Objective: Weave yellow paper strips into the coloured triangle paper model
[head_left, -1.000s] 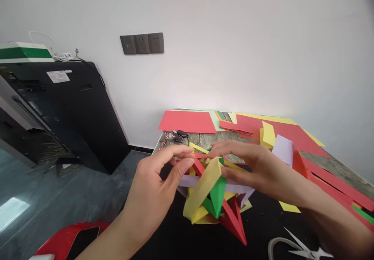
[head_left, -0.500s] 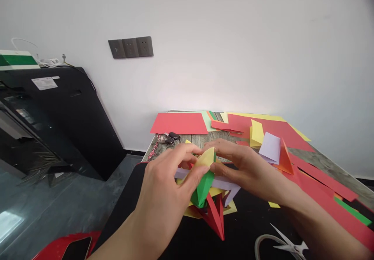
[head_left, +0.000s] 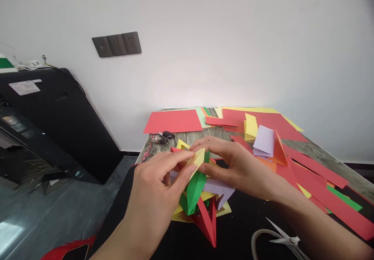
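Observation:
A folded paper model (head_left: 208, 221) with red, green, yellow and lilac points sits over the black mat. My left hand (head_left: 159, 186) pinches a pale yellow folded piece (head_left: 198, 158) between thumb and index finger, at the top of the model. Beside it, my right hand (head_left: 230, 162) has its thumb and fingers closed on the model near the green piece (head_left: 196, 188). What exactly the right fingertips grip is partly hidden.
Scissors (head_left: 288, 239) and a roll of tape (head_left: 257, 238) lie at the front right. Keys (head_left: 165, 136) rest behind my left hand. Red sheets (head_left: 175, 120), lilac folded papers (head_left: 263, 140) and red strips (head_left: 318, 170) spread across the table. A black cabinet (head_left: 58, 115) stands left.
My left hand has drawn the pale yellow piece slightly away from the right fingers, showing more of the green piece. The whole view has shifted a little.

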Demonstrator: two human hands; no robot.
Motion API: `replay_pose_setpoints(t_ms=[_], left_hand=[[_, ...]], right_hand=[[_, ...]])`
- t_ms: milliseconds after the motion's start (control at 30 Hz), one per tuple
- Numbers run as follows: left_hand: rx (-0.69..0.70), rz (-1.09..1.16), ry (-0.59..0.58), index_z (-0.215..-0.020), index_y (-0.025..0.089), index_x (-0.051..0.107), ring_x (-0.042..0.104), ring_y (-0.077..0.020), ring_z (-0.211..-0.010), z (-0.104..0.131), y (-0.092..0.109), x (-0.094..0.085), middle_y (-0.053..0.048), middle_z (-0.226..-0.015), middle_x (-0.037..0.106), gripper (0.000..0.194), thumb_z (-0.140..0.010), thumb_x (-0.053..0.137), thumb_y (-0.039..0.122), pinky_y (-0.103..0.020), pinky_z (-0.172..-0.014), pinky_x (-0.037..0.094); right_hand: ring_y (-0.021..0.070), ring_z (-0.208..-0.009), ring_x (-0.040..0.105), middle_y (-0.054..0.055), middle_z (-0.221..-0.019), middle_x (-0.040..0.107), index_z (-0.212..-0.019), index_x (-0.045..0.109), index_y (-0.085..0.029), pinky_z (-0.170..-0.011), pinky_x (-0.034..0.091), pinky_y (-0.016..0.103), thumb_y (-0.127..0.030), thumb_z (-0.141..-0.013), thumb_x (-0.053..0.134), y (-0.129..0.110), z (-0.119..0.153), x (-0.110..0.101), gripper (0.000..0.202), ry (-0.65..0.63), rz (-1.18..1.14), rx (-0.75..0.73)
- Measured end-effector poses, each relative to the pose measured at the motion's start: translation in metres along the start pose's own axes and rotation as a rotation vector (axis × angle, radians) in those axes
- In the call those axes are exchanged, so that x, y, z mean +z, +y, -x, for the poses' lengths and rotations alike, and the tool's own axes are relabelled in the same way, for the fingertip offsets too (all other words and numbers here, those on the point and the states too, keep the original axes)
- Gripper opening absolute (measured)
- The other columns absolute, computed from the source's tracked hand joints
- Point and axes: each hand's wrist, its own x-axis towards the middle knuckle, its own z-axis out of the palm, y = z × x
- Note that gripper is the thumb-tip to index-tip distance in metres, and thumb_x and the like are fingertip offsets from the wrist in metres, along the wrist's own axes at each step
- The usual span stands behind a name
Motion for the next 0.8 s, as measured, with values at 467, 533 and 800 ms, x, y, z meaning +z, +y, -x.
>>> replay_pose_setpoints(t_ms=[467,533,800], left_hand=[[-0.032,0.077,-0.038,-0.095,0.031,0.078,0.062,-0.0144,-0.053,-0.010,0.005,-0.002,0.005,-0.069,0.074,0.018,-0.081,0.067,0.028,-0.024,-0.048,0.047],[-0.037,0.091,-0.059,-0.097,0.031,0.078,0.061,-0.0140,-0.053,-0.012,0.006,-0.002,0.005,-0.069,0.074,0.019,-0.082,0.066,0.028,-0.023,-0.047,0.047],[0.006,0.042,-0.058,-0.098,0.033,0.078,0.062,-0.0151,-0.056,-0.010,0.006,-0.009,0.004,-0.068,0.073,0.021,-0.082,0.065,0.027,-0.024,-0.049,0.047]], right_hand=[[0.0185,-0.093,0.062,0.003,-0.101,0.067,-0.094,0.067,-0.022,-0.086,0.051,0.035,-0.031,-0.088,0.060,0.006,-0.002,-0.003,0.013,-0.001,-0.076,0.018],[0.0180,-0.091,0.062,0.003,-0.099,0.067,-0.093,0.066,-0.022,-0.086,0.051,0.034,-0.031,-0.088,0.062,0.008,-0.003,-0.003,0.012,-0.008,-0.090,0.006],[0.0191,-0.096,0.062,0.003,-0.100,0.066,-0.093,0.065,-0.022,-0.088,0.051,0.036,-0.035,-0.090,0.058,0.008,-0.002,-0.003,0.015,-0.003,-0.094,0.022]])
